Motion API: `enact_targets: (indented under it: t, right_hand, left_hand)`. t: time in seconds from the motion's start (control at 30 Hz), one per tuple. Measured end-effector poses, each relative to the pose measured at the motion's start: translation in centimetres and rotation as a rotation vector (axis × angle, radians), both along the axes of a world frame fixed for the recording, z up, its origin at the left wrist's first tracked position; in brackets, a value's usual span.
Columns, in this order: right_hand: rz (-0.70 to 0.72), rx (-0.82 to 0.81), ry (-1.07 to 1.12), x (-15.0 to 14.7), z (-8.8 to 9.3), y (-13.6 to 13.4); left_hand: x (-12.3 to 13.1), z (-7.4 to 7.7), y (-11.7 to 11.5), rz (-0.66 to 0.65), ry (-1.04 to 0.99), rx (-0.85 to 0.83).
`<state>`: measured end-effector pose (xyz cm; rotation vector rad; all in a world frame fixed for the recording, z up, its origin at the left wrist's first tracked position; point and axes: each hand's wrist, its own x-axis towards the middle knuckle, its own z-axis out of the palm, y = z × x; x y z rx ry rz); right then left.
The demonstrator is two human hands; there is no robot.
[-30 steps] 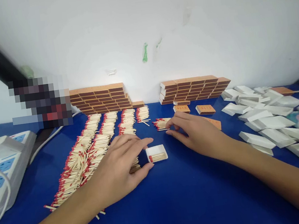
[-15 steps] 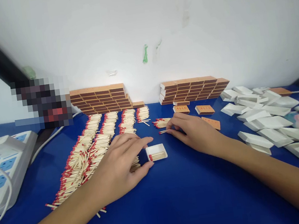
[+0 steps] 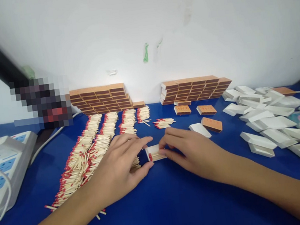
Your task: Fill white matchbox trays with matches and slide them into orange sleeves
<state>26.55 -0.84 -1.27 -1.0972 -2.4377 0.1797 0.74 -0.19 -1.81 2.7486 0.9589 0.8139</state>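
In front of me on the blue table is a white matchbox tray (image 3: 151, 150) with a few red-headed matches (image 3: 154, 157) along its near side. My left hand (image 3: 125, 158) grips the tray's left end, thumb at the front corner and a fingertip at the back corner, index finger stretched above. Over the right part of the tray, my right hand (image 3: 184, 148) pinches a match whose stick is mostly covered by the fingers. A small pile of loose matches (image 3: 164, 123) lies just behind the tray. Long rows of matches (image 3: 76, 166) spread left of and under my left hand.
Stacked matchboxes (image 3: 101, 98) and a second stack (image 3: 193, 89) stand against the wall. Several orange matchboxes (image 3: 211, 124) and a white tray (image 3: 200, 130) lie right of centre. Many white trays (image 3: 266, 112) heap up at right. A power strip (image 3: 5, 168) with cables is at left.
My right hand has moved from the small match pile toward me and left, bringing a match to the tray. A white tray formerly behind that hand now shows. My left hand has stayed.
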Motion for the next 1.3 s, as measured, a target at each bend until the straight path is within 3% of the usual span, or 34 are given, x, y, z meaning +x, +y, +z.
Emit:
enact_targets:
  t: [0.17,0.4,0.83,1.03,1.17,1.3]
  right_hand:
    - [-0.176,0.057,0.007,2.5,-0.8,2.9]
    - [-0.229,0.001,-0.068,3.4,-1.6,4.1]
    - [-0.190,-0.029,-0.065,3.4,-1.0,3.9]
    - [-0.118,-0.022,0.028,1.3,0.5,1.3]
    - [-0.009,-0.018,0.016,-0.5,0.1,-0.5]
    - [-0.012,-0.037,0.035,-0.1,-0.2,0.0]
  left_hand:
    - [0.1,0.1,-0.1,-0.006,0.002,-0.005]
    - [0.1,0.1,-0.2,-0.010,-0.001,0.006]
    - [0.0,0.0,-0.1,-0.003,0.004,-0.015]
    - [0.0,0.0,0.1,0.014,0.010,-0.004]
    - [0.1,0.0,0.0,0.011,0.004,-0.010]
    - [0.1,0.1,-0.1,0.009,-0.002,-0.021]
